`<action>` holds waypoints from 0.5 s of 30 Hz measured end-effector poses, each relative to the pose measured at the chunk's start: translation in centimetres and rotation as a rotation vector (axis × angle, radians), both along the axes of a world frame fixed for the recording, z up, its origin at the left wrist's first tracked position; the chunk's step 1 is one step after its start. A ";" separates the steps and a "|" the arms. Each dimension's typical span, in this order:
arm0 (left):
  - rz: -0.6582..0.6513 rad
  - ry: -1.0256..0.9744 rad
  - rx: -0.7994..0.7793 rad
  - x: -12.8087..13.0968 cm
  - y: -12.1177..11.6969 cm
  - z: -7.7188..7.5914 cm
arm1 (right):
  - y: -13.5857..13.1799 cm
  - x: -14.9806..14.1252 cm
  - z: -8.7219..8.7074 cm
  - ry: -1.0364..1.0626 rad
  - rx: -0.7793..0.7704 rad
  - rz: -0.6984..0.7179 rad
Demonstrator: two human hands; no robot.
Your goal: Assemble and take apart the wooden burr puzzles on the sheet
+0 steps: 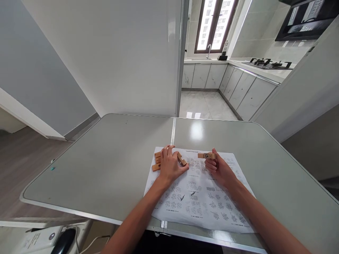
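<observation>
Bare forearms [144, 206] are stretched in from the bottom edge over a grey table [92, 169], on which a large white printed sheet [219, 225] is spread. By the right hand [215, 165], a wooden block marked G [205, 156] is held over the sheet's upper part; it is pinched between thumb and fingers, with its free end pointed left and the lower fingers curled inward. The left hand [169, 164] is half open, its bent fingers arched over the sheet's upper left corner. Another wooden block [181, 159] is framed aslant between its thumb and forefinger, though whether that piece is gripped or merely touched cannot be told. Further wooden blocks [156, 162] are grouped just left of this hand, partly covered by its fingers. Rows of small drawings are printed across the sheet, and two dark pen marks [182, 198] are seen near its middle. Beyond the table, a kitchen is shown, where a faucet [209, 51] is set below a window [215, 24] and a stove [270, 64] is fitted into the counter at right.
</observation>
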State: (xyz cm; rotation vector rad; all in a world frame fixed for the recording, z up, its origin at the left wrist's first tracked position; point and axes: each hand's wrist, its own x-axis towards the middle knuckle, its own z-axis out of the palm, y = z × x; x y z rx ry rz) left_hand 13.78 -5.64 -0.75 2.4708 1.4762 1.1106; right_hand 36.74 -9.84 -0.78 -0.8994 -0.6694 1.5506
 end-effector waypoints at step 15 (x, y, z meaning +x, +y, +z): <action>0.127 0.056 -0.013 -0.3 -0.4 1.2 | 0.0 -0.3 -0.3 -0.010 -0.030 0.024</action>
